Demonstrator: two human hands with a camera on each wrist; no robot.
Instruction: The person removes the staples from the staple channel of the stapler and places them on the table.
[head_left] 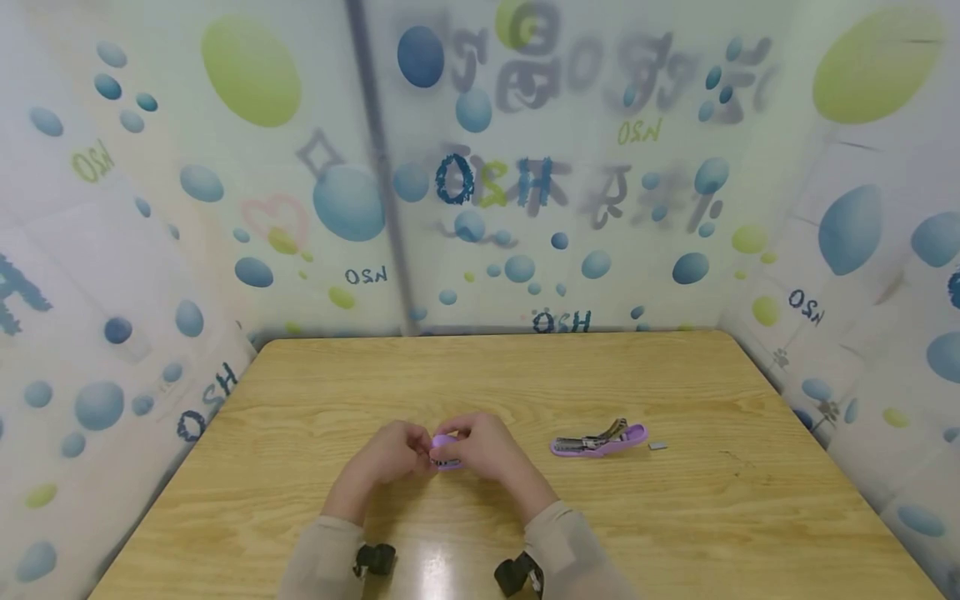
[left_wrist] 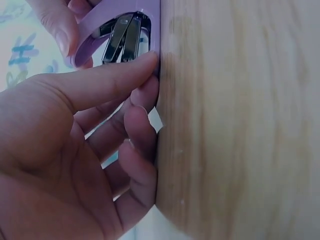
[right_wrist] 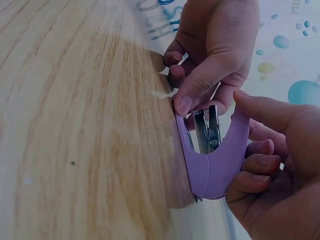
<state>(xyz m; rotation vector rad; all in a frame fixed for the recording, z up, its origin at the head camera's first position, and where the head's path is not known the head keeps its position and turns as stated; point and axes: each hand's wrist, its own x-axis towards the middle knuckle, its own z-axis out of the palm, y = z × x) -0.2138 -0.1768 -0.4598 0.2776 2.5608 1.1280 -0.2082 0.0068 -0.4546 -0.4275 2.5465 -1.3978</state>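
Observation:
A small purple stapler (right_wrist: 217,172) stands on the table between the two hands, its metal magazine (right_wrist: 206,131) showing in the gap between handle and base. My right hand (head_left: 480,447) grips the stapler's handle side, fingers curled against it. At the end of the base, my left hand (head_left: 396,454) pinches with thumb and forefinger, its other fingers curled near the tabletop. In the head view the fingers hide much of this stapler. A second purple stapler (head_left: 600,442) lies opened out to the right, touched by neither hand.
A short grey strip, apparently staples (head_left: 657,446), lies just right of the opened stapler. The wooden table (head_left: 487,375) meets patterned curtains (head_left: 480,250) at its back and sides. Each forearm carries a black wrist camera (head_left: 375,559).

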